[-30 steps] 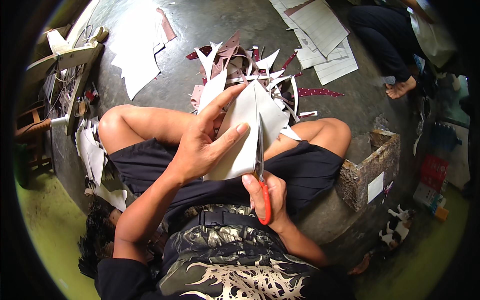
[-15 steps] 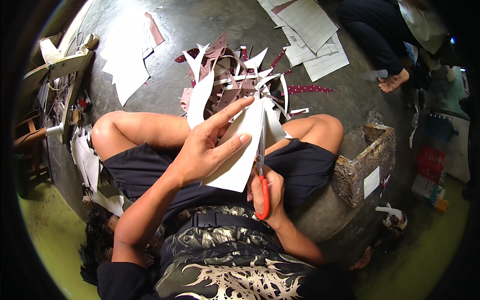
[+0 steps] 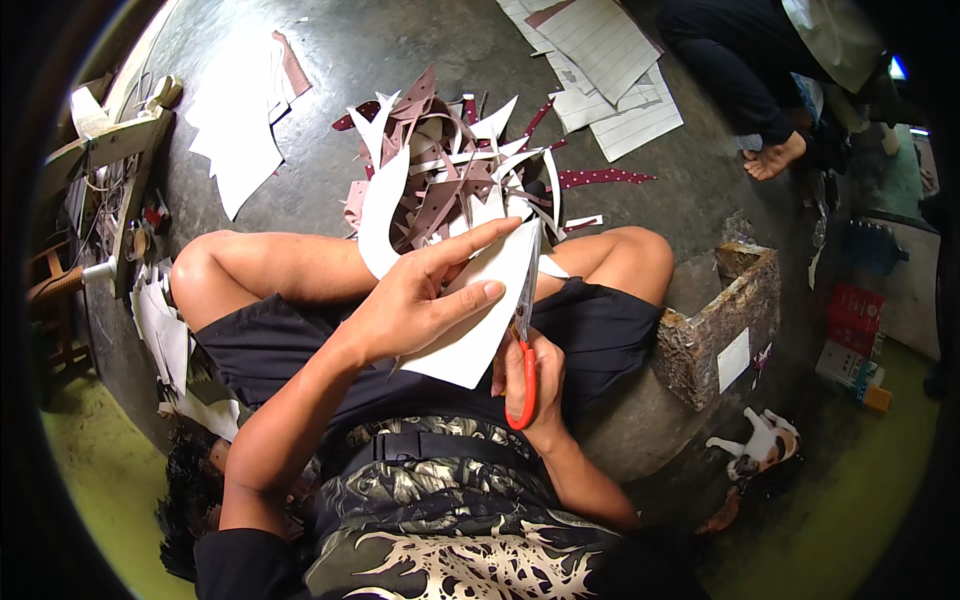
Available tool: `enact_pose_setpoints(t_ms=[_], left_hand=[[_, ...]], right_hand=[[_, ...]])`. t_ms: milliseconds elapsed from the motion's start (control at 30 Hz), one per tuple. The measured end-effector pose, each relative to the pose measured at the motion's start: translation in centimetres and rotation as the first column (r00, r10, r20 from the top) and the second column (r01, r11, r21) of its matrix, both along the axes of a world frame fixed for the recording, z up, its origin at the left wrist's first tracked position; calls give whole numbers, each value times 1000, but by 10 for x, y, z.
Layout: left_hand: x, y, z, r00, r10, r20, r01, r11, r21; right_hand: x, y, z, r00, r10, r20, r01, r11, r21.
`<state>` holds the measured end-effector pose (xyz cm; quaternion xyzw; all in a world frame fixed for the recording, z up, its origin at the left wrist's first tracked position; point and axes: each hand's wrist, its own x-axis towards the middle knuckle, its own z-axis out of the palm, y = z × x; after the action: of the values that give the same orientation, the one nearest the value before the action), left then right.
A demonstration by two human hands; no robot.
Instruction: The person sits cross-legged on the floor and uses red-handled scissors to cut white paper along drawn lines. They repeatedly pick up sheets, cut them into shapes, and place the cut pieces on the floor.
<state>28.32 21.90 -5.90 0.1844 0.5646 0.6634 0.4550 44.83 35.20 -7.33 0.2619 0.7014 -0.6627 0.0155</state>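
My left hand is closed on a white sheet piece, thumb on top and the index finger stretched along its far end. My right hand grips scissors with red-orange handles. Their blades point away from me, almost together, along the right edge of the white piece. Whether the sheet is paper or backed material I cannot tell. Just beyond my hands lies a heap of offcuts, with white, dusty pink and dark red dotted strips tangled together.
White sheets lie on the floor at far left, lined sheets at far right. A rough, stained box stands by my right knee. A cat lies near it. Another person's bare foot rests at upper right.
A white offcut beside the blades has dropped away toward the heap. The scissors are nearly closed along the sheet's edge. The cat has stretched out. The whole view has shifted slightly.
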Motion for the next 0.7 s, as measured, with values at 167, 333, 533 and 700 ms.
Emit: enact_pose_setpoints(t_ms=[167, 333, 533, 700], left_hand=[[-3, 3, -8, 997, -71, -20, 71, 997, -1], [-10, 1, -9, 986, -124, -109, 107, 983, -149], [-16, -50, 16, 971, 216, 99, -214, 976, -24], [-39, -188, 51, 699, 661, -272, -701, 709, -80]], right_hand=[[-5, 1, -2, 998, -57, -13, 58, 997, 58], [-6, 10, -12, 977, -177, 116, 187, 979, -81], [-9, 14, -39, 969, -213, 127, 236, 947, -219], [-9, 10, -48, 965, -222, 142, 257, 910, -324]])
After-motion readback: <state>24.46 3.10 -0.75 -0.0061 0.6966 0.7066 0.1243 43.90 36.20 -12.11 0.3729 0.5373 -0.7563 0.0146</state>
